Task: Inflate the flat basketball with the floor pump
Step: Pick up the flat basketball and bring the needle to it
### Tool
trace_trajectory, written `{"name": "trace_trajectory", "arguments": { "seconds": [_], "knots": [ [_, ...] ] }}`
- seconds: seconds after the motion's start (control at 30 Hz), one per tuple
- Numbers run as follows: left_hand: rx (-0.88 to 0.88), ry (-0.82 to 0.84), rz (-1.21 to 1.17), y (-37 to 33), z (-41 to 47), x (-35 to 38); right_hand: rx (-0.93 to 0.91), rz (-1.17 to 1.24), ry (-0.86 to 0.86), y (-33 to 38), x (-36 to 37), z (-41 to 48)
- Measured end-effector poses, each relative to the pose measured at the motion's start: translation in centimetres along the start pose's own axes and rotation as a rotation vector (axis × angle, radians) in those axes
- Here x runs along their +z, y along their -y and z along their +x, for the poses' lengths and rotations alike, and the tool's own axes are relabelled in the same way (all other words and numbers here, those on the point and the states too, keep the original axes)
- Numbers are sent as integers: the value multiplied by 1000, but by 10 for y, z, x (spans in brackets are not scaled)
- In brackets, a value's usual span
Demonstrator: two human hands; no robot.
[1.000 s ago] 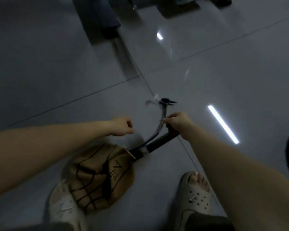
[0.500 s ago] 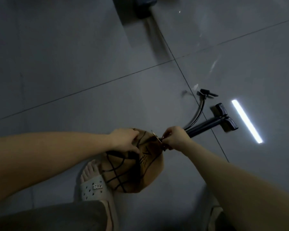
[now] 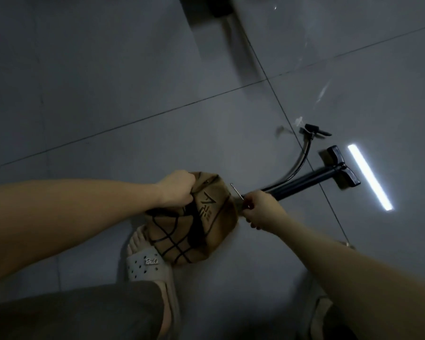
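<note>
- The basketball (image 3: 194, 224) is flat and floppy. It is brown with black lines and some black letters, and it is folded and wrinkled like a soft bag.
- There is one ball. It sits low in the middle of the view, between the two hands, and its bottom edge hides part of the toes of one foot.
- The left hand (image 3: 178, 188) squeezes the top edge of the ball in a tight fist.
- The right hand (image 3: 259, 208) pinches the bottom end of one thin, shiny metal needle (image 3: 237, 191). The needle points up and to the left, just beside the ball's right edge. I cannot tell if it touches the ball.
- One black pump (image 3: 307, 181) lies flat on the floor behind the right hand. It is a long, smooth tube with a wide cross piece at the far end, maybe the handle, but the view is too dark to be sure.
- One thin black hose (image 3: 297, 165) curves up from the pump to a small head piece.
- The floor (image 3: 108, 94) is made of big, gray, shiny tiles with thin lines between them.
- One bright strip of light (image 3: 369, 177) shines on the tiles near the pump.
- One white sandal (image 3: 145, 266) with round holes is under the ball. A second sandal (image 3: 323, 312) shows dimly at the lower right.
- One dark thing (image 3: 211, 6) sits at the top edge.
</note>
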State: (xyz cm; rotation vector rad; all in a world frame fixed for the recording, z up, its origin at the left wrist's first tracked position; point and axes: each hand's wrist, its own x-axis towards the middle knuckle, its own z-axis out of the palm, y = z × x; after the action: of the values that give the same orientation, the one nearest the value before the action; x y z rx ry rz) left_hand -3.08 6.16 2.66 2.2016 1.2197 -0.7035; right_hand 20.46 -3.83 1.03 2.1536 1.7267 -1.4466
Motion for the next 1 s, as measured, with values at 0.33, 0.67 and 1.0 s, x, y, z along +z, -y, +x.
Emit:
{"name": "trace_trajectory", "arguments": {
  "seconds": [0.33,0.67,1.0],
  "knots": [
    [-131,-83,-75,22,15,6,-297,-154,-191,71,47,43],
    [-35,122,-297,60,38,-6,0,-71,-226,89,43,87],
    [-82,249,-399,78,37,-36,211,689,16,87,66,86]
  ]
}}
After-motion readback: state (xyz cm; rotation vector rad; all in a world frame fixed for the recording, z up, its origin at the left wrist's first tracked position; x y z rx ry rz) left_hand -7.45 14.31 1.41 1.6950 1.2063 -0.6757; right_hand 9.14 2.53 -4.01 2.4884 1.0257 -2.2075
